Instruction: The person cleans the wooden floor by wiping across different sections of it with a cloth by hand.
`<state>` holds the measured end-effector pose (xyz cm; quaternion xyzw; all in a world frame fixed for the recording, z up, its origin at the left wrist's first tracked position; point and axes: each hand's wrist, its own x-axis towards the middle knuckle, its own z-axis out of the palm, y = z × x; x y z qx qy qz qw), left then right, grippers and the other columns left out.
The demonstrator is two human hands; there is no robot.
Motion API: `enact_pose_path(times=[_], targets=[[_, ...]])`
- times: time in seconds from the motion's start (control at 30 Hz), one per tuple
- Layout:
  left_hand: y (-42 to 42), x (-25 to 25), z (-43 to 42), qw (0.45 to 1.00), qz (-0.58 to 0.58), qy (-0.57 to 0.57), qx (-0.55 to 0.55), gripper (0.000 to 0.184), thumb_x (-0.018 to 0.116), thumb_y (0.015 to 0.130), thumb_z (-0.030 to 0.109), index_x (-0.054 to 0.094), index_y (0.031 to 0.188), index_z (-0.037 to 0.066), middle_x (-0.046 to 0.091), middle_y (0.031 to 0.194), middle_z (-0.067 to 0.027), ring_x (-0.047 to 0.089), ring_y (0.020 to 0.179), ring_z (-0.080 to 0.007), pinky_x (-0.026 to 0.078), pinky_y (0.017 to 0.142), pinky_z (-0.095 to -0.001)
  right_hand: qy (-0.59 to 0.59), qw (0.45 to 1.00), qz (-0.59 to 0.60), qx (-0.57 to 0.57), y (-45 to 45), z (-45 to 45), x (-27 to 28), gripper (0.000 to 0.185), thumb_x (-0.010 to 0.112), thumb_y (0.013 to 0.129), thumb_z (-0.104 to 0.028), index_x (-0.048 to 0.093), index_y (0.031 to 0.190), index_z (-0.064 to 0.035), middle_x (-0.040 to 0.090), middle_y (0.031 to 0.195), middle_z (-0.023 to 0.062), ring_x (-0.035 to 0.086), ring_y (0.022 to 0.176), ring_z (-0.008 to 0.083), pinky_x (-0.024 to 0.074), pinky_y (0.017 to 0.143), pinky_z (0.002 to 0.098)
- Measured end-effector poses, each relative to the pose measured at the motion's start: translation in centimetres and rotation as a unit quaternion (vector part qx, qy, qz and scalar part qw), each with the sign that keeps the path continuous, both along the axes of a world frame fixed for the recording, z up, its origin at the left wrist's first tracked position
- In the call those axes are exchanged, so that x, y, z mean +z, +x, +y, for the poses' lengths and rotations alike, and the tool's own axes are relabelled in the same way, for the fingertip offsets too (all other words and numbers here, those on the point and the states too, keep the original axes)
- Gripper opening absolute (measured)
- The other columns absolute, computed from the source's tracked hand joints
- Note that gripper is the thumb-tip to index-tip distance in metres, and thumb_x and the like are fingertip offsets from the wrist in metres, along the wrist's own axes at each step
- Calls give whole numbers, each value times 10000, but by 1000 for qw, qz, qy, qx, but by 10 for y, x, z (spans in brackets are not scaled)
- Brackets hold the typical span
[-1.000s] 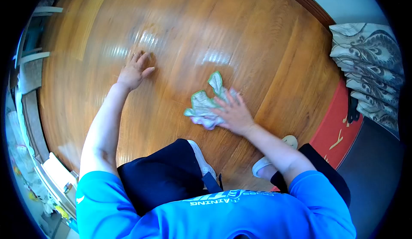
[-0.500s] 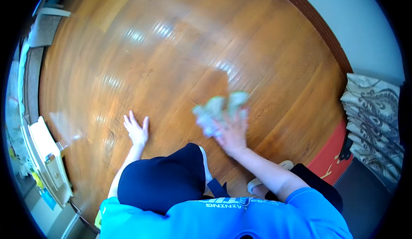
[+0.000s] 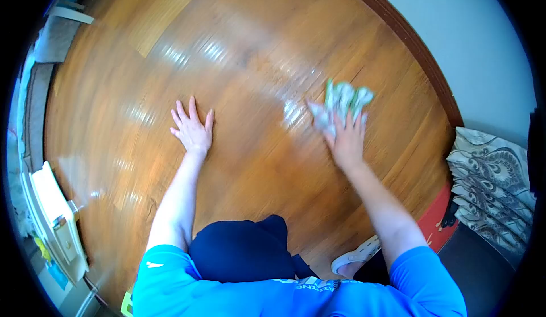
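Under my right hand (image 3: 348,141) is a crumpled white and green cloth (image 3: 341,98), pressed against the wooden floor (image 3: 256,163). The fingers lie over the near part of the cloth, which is slightly blurred. My left hand (image 3: 193,128) rests flat on the floor to the left, fingers spread, with nothing in it. Shiny reflections mark the boards between and beyond the two hands.
A brown baseboard (image 3: 421,55) runs along the pale wall at the right. Patterned fabric (image 3: 489,175) hangs there, near a red mat (image 3: 435,220). White furniture with a drawer (image 3: 68,243) stands at the left. My shoe (image 3: 358,255) is below.
My right hand has slid the cloth forward and to the right across the floor. My left hand has also moved forward and now lies farther from my body.
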<state>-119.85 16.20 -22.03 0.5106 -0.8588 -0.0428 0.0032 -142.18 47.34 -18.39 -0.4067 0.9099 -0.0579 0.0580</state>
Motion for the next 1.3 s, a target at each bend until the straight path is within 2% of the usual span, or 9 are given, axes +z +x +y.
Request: enact_pose_path(times=[0.13,0.27,0.47,0.63,0.97,1.03,1.17,1.23,1.3], targets=[[1,-7,5,1000,28,-14,1,713,581,835,535,362,1446,240,192,1548,-150,169,1417,-390,192,1033,-690,77,987,-138,18,73,10,22,670,672,817,-344,411,1420,-206,224,1495,245,165,1341,561,106,1108,654],[0,1,2,1000,-9,13,6,716,553,841,554,349,1455,246,178,1554,-153,158,1418,-400,182,1040,-686,141,980,-138,5,89,-21,32,676,663,828,-377,396,1426,-210,185,1506,249,154,1341,568,142,1084,674],[0,0,1,1000,-6,19,-5,717,529,857,567,320,1467,254,189,1547,-150,168,1413,-397,202,1031,-682,256,957,-134,16,85,-33,31,671,642,834,-442,398,1423,-235,194,1521,205,203,1337,548,338,1015,625],[1,-5,2,1000,-28,10,-5,705,525,860,572,335,1463,261,177,1552,-140,160,1419,-382,204,1039,-669,197,970,-140,-32,90,-36,22,667,640,835,-439,397,1424,-241,229,1510,204,223,1324,556,325,1018,635],[6,-10,5,1000,-30,-6,-5,714,551,853,558,342,1459,244,187,1555,-130,177,1420,-375,197,1057,-664,111,983,-143,43,27,-33,28,682,703,790,-352,423,1406,-271,214,1527,147,171,1367,512,257,1029,683],[7,-11,3,999,-27,-17,-10,708,551,854,554,345,1457,245,188,1555,-128,175,1422,-368,200,1058,-660,106,989,-102,-18,-13,-27,10,681,647,824,-398,369,1436,-283,234,1525,135,167,1389,466,179,1075,674],[5,-7,5,999,-31,-25,-13,691,560,869,521,349,1457,228,220,1547,-114,185,1419,-347,213,1058,-640,127,967,6,-223,-111,15,-4,601,504,915,-435,342,1450,-213,330,1476,173,396,1278,426,334,1040,567],[4,-6,6,999,-26,-29,-11,692,565,868,504,347,1459,215,221,1545,-118,185,1417,-348,214,1056,-641,113,940,46,-317,-162,70,-47,617,438,940,-484,280,1479,-228,283,1498,199,304,1337,456,320,1054,584],[3,-5,6,999,-37,-26,-10,695,568,867,495,343,1461,212,213,1546,-122,179,1418,-354,213,1058,-640,114,868,-72,-478,-195,73,-31,731,465,892,-584,222,1499,-256,211,1530,211,197,1387,475,283,1085,578]])
